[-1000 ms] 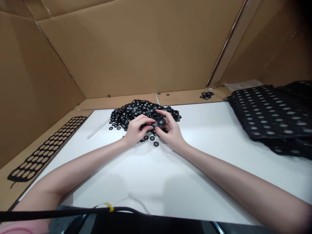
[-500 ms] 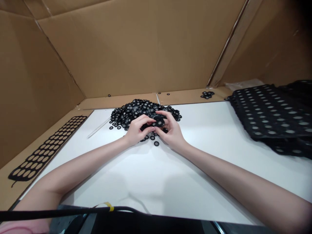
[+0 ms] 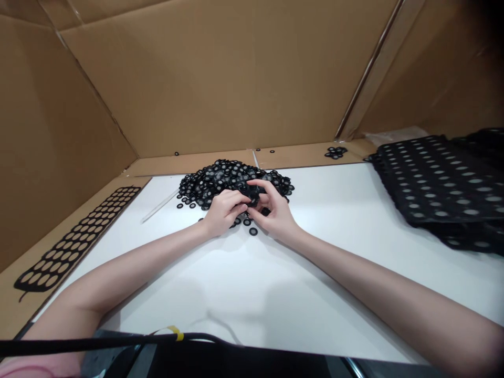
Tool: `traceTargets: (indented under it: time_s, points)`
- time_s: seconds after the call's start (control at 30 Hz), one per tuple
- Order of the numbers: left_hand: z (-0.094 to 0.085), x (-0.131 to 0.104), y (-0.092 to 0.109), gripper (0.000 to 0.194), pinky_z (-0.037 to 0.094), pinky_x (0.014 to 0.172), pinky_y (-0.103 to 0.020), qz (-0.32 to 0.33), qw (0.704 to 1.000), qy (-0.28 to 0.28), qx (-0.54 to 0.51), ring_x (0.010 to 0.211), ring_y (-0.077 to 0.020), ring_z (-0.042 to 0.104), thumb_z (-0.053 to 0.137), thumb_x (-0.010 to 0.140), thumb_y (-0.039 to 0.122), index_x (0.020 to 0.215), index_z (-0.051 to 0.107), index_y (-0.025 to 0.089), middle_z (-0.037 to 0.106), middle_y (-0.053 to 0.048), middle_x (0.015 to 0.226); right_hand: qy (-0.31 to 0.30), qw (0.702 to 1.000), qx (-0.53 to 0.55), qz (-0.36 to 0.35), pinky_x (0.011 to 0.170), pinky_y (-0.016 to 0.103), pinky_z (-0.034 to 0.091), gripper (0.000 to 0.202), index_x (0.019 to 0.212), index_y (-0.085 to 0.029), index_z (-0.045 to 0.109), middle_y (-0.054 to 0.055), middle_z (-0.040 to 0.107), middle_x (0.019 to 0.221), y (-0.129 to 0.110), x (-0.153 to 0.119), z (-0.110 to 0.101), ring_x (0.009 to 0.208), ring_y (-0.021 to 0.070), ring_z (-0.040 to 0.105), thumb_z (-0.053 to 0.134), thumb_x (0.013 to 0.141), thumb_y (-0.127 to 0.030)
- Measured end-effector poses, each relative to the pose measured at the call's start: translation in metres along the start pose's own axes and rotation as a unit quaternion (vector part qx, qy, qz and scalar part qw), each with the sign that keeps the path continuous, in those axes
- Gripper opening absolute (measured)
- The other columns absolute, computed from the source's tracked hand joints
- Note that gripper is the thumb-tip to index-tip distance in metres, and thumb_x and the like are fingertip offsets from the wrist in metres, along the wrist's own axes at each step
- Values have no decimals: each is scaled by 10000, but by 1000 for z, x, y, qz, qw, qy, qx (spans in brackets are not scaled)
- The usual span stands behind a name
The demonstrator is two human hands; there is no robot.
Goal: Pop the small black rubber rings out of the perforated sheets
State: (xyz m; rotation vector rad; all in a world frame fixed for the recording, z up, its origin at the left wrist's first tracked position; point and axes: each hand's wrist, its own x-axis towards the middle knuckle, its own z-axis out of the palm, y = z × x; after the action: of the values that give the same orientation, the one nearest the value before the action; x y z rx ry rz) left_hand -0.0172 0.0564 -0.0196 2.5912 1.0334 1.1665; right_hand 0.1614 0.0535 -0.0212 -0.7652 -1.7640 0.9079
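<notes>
A heap of small black rings point(image 3: 214, 178), like flat rubber washers with pale centres, lies on the white tabletop. At its near side my left hand point(image 3: 225, 212) pinches thumb and fingers together on some of these black rings. My right hand point(image 3: 275, 212) curls around black rings from the other side, its index finger arched over them and its thumb close to the left fingertips. The rings between the hands are partly hidden by the fingers. One loose ring point(image 3: 253, 231) lies on the table just below both hands.
A black perforated strip point(image 3: 63, 255) lies on cardboard at the left, and a thin white stick point(image 3: 159, 206) beside the heap. Stacked black perforated sheets point(image 3: 433, 181) fill the right. A few rings point(image 3: 335, 153) sit at the back. Cardboard walls point(image 3: 236, 79) enclose the table; a black cable point(image 3: 98, 344) crosses in front.
The fingers of both hands have shifted slightly around the rings, and the left fingers have flattened a little. The rings between them have turned and show less. The heap looks the same.
</notes>
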Motion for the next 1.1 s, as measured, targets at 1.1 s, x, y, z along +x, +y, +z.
traceTargets:
  time_s: [1.1]
  points:
    - [-1,5,9,214,435,813,-308,7,999,18,-32,806,-163,595,481,942,292,1053,620,173,661,-45,887,-6,1000,28,-4,609,258,492,429,1140,-229,487,-23,633,790,2,0,2,660,127,592,618,735,-176]
